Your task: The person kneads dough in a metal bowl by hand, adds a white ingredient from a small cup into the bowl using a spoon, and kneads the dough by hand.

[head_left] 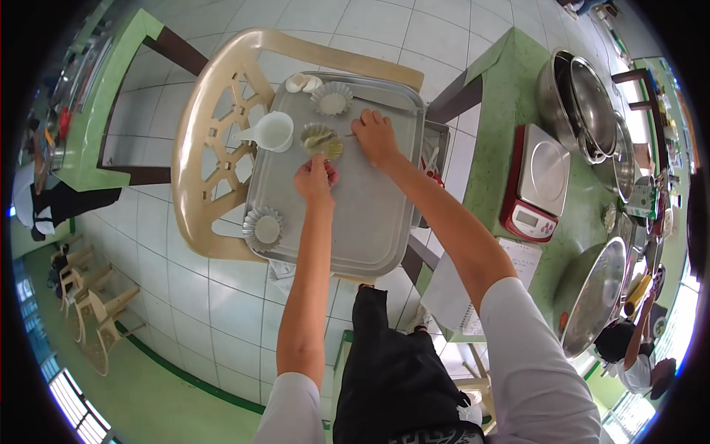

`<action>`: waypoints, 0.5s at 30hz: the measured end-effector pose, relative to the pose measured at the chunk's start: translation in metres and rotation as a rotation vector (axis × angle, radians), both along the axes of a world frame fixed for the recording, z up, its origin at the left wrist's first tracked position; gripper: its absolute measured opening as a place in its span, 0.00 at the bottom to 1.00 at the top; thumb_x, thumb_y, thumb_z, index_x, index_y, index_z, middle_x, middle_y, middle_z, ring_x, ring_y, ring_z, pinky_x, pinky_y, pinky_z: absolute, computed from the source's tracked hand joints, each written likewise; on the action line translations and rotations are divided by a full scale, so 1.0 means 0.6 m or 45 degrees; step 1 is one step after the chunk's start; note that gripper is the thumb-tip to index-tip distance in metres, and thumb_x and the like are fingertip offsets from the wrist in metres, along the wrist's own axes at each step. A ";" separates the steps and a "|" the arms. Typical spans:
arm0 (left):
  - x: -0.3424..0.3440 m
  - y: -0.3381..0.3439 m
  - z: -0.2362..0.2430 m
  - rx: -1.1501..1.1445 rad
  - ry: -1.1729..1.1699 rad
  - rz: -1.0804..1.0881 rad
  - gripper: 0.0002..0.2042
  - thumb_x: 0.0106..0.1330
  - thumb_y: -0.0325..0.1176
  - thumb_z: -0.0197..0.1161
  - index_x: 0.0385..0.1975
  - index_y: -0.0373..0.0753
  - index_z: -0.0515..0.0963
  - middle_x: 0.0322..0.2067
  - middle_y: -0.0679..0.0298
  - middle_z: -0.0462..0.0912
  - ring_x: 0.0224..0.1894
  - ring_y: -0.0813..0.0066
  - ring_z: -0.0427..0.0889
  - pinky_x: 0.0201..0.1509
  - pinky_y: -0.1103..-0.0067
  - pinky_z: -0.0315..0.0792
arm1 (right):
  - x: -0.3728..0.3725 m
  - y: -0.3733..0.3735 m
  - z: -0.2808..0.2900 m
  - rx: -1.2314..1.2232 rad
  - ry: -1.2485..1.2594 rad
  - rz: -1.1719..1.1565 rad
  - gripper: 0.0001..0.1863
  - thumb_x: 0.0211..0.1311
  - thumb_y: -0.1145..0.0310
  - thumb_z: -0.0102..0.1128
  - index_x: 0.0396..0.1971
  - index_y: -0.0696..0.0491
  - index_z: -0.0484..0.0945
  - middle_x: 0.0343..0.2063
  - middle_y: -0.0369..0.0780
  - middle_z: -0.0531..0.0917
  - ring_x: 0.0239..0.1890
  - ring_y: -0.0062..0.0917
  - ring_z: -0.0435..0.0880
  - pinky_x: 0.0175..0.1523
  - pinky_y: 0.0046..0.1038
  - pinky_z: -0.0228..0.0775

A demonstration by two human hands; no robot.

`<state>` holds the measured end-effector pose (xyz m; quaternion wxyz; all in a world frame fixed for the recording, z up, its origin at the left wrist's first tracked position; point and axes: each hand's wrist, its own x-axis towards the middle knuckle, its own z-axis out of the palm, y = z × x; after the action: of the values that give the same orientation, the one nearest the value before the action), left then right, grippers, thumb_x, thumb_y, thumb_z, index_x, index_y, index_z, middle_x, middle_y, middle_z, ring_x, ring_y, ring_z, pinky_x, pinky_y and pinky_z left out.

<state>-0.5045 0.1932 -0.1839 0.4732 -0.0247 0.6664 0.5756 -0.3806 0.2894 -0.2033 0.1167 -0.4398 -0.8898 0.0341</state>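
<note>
A grey tray (355, 222) rests on a beige plastic chair (194, 148). On it, my left hand (318, 179) pinches the near edge of a small fluted tart tin (330, 149) that looks yellowish-green inside. Just right of that tin is my right hand (375, 138), its fingers curled. A thin tip shows at its fingertips, too small to name. A white cup with a handle (274, 132) stands left of the tin. Two more fluted tins, one at the far side (331, 98) and one at the near left (263, 228), sit on the tray. Eggshells (302, 83) lie in its far left corner.
A flat, long utensil (384, 104) lies along the tray's far side. To the right, a green table (484, 148) bears a kitchen scale (536, 181), metal bowls (592, 296) and a notebook (481, 296). Another green table (92, 140) stands left. Other people are at both sides.
</note>
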 end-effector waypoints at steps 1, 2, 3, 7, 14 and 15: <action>0.005 0.003 0.001 -0.004 -0.020 -0.005 0.11 0.57 0.34 0.63 0.30 0.32 0.72 0.21 0.63 0.75 0.17 0.78 0.74 0.18 0.84 0.70 | 0.008 -0.001 0.011 0.005 0.009 -0.026 0.14 0.44 0.76 0.59 0.35 0.51 0.74 0.39 0.41 0.72 0.46 0.34 0.72 0.44 0.36 0.67; 0.011 0.003 0.001 0.003 -0.010 -0.024 0.11 0.57 0.34 0.63 0.30 0.32 0.72 0.21 0.63 0.75 0.17 0.78 0.74 0.18 0.84 0.70 | 0.017 -0.006 0.025 -0.053 0.018 -0.057 0.13 0.44 0.76 0.59 0.34 0.52 0.74 0.37 0.41 0.75 0.45 0.34 0.74 0.46 0.38 0.66; 0.013 0.004 -0.002 -0.012 -0.024 -0.016 0.10 0.58 0.34 0.61 0.27 0.33 0.72 0.19 0.63 0.75 0.16 0.78 0.73 0.17 0.83 0.69 | 0.026 -0.012 0.047 -0.107 0.030 -0.093 0.12 0.45 0.77 0.59 0.34 0.53 0.74 0.36 0.42 0.78 0.44 0.35 0.76 0.48 0.40 0.65; 0.023 -0.009 -0.067 0.238 0.018 -0.022 0.10 0.60 0.34 0.60 0.20 0.42 0.69 0.16 0.66 0.71 0.18 0.78 0.73 0.17 0.82 0.67 | 0.083 -0.060 0.151 -0.407 0.215 -0.337 0.07 0.57 0.73 0.45 0.35 0.54 0.71 0.25 0.49 0.81 0.30 0.44 0.82 0.32 0.43 0.72; 0.203 -0.061 0.233 0.189 0.449 -0.403 0.12 0.63 0.41 0.57 0.37 0.39 0.73 0.23 0.70 0.71 0.20 0.84 0.64 0.20 0.88 0.57 | 0.318 -0.285 0.427 -0.428 0.723 -0.712 0.08 0.58 0.74 0.47 0.38 0.55 0.64 0.26 0.47 0.78 0.32 0.45 0.79 0.34 0.43 0.70; 0.293 -0.061 0.305 0.344 0.477 -0.514 0.13 0.63 0.41 0.57 0.41 0.39 0.73 0.25 0.70 0.72 0.21 0.86 0.65 0.21 0.89 0.57 | 0.386 -0.330 0.471 -0.430 0.801 -0.849 0.08 0.59 0.73 0.48 0.38 0.55 0.64 0.26 0.47 0.78 0.33 0.47 0.78 0.35 0.44 0.69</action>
<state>-0.3288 0.1568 -0.0011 0.4460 0.2779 0.6509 0.5479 -0.1490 0.0915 0.0794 0.3115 -0.6819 -0.6041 0.2700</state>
